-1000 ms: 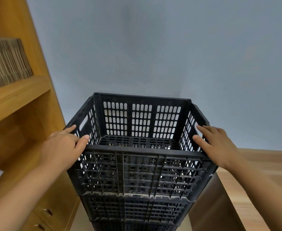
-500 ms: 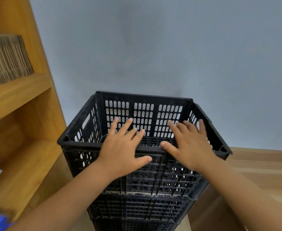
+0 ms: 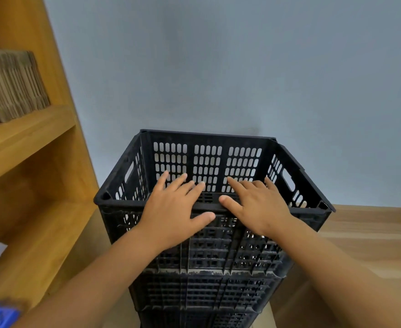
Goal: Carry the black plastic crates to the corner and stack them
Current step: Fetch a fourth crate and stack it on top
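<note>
Black slotted plastic, the top crate (image 3: pixel 209 162) sits mouth-up at lower centre of the frame on a stack of crates (image 3: pixel 206 292), its long axis running left to right along the grey wall (image 3: pixel 242 67). The left hand (image 3: pixel 173 211) and right hand (image 3: pixel 258 204) lie flat, fingers spread, over its near rim, gripping nothing. A wooden shelf (image 3: pixel 26 138) with cardboard (image 3: pixel 10 88) fills the upper left.
</note>
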The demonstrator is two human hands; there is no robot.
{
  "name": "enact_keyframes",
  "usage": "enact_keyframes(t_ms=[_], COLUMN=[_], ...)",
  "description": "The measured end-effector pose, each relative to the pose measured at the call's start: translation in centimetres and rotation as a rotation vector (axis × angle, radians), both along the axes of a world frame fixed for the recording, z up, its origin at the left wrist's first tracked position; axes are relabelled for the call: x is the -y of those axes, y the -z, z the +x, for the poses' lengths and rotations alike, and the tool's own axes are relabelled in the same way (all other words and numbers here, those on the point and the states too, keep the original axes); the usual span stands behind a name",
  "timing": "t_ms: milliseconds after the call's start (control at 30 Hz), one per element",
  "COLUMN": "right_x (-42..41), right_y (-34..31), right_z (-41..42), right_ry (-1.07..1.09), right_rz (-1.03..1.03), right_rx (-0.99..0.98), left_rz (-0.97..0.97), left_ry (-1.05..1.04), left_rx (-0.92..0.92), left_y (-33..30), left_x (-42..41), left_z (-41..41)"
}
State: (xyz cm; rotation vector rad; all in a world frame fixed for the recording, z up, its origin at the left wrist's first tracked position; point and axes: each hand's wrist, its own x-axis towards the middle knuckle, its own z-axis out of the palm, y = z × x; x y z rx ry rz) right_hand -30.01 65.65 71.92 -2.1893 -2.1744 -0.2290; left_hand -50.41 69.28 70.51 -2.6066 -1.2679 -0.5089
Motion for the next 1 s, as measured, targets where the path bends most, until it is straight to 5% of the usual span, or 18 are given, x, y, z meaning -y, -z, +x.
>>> enact_keyframes(t_ms=[267,467,1000], right_x=[0.3,-0.1,-0.6], right_y=[-2.5,-1.8,-1.7], right_z=[7.2,9.5,9.9], right_ry=[0.183,0.279,0.193], right_rz=[-0.035,-0.105,-0.231], right_rx=[0.106,-0.069,0.025], left_rz=[-0.144,-0.282,-0.343], left_ry=[-0.159,-0.058,-0.050], left_rx=[-0.238,-0.175,-0.237], left_y=[-2.7,-1.6,-1.8], left_x=[-6.9,-8.0,-15.5], left_z=[-9.7,-10.5,-9.5])
